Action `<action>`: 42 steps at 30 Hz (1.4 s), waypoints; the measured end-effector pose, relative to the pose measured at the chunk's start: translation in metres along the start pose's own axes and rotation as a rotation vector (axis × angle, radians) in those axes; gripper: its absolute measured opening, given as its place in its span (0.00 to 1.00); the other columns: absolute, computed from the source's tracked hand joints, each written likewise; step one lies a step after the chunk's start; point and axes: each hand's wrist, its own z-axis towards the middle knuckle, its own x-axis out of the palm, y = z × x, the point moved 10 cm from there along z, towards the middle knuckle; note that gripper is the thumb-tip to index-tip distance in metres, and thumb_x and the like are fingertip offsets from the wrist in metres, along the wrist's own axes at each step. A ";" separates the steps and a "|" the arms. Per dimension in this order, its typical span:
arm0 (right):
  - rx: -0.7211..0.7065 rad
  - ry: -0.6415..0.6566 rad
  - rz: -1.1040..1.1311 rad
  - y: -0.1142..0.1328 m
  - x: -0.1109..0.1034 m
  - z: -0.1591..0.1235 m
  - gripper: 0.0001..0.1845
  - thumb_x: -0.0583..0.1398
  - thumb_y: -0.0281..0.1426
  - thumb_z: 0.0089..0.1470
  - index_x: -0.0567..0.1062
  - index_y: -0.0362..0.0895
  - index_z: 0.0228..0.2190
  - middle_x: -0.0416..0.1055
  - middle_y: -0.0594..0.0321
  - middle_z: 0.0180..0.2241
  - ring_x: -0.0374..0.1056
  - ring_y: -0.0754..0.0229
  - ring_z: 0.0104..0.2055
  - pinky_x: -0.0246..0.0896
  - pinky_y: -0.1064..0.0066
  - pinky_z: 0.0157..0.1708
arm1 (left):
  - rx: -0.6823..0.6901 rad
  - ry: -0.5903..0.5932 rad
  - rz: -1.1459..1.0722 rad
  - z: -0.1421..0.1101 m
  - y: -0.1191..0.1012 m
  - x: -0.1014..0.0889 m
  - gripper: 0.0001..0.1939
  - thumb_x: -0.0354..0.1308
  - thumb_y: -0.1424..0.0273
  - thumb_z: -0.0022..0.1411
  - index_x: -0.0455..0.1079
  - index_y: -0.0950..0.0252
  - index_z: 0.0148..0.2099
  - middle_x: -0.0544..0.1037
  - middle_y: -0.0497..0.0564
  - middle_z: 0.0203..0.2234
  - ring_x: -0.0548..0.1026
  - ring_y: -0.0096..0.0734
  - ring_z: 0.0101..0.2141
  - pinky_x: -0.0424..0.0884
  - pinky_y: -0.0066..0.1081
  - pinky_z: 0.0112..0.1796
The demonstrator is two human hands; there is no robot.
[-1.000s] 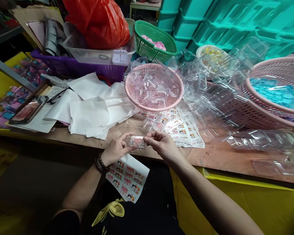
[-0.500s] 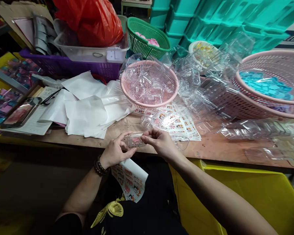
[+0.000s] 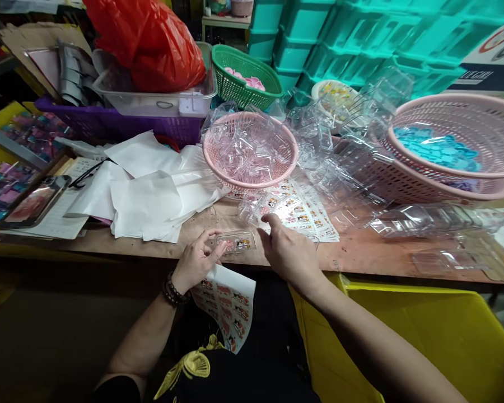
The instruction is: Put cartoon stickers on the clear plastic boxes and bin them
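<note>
My left hand [image 3: 198, 258] is closed on one end of a small clear plastic case [image 3: 247, 236] at the table's front edge. Pink lettering and cartoon cats show on the case. A sheet of cartoon stickers [image 3: 231, 310] hangs below this hand over my lap; whether the fingers also pinch it cannot be seen. Just right of the case is my right hand [image 3: 293, 254], apart from it, with thumb and index finger spread and nothing visible between them. Beyond it, more sticker sheets [image 3: 308, 215] lie on the table, with clear plastic pieces on top.
A pink basket [image 3: 292, 168] of clear plastic pieces stands ahead. White backing sheets [image 3: 147, 196] and a phone [image 3: 37, 201] lie left. Clear plastic cases [image 3: 403, 221] and a pink basket [image 3: 499, 126] with blue pieces are at right. Teal bins [image 3: 302, 39] are stacked behind.
My right hand has let go of the case and drawn off to the right, its fingers parting. Cartoon cats now show on the case, which stays in my left hand.
</note>
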 end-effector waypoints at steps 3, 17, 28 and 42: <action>-0.010 -0.198 0.045 -0.016 -0.037 0.008 0.12 0.54 0.35 0.63 0.74 0.45 0.42 0.76 0.52 0.34 0.70 0.53 0.32 0.57 0.65 0.31 | -0.003 0.019 0.009 0.002 -0.003 -0.001 0.34 0.52 0.48 0.66 0.64 0.65 0.65 0.78 0.45 0.18 0.79 0.37 0.26 0.68 0.30 0.31; -0.118 0.464 0.832 0.022 0.026 -0.030 0.19 0.66 0.47 0.51 0.73 0.43 0.27 0.68 0.67 0.22 0.61 0.65 0.24 0.52 0.73 0.23 | 0.082 0.036 -0.475 -0.020 -0.025 -0.010 0.39 0.78 0.64 0.41 0.70 0.65 0.55 0.80 0.53 0.39 0.79 0.30 0.34 0.77 0.28 0.36; -0.321 0.260 0.360 0.016 -0.009 -0.050 0.07 0.61 0.34 0.58 0.77 0.47 0.39 0.77 0.60 0.29 0.71 0.55 0.31 0.60 0.66 0.32 | 0.043 0.026 -0.588 -0.023 -0.032 0.019 0.48 0.76 0.64 0.45 0.60 0.65 0.65 0.82 0.48 0.28 0.79 0.29 0.27 0.78 0.27 0.33; -0.573 0.174 0.249 0.026 -0.005 -0.067 0.10 0.62 0.31 0.61 0.75 0.45 0.26 0.74 0.66 0.24 0.71 0.60 0.30 0.47 0.43 0.62 | 0.246 -0.136 -0.235 -0.038 -0.049 0.010 0.33 0.77 0.59 0.42 0.77 0.61 0.52 0.77 0.55 0.46 0.77 0.36 0.43 0.75 0.31 0.45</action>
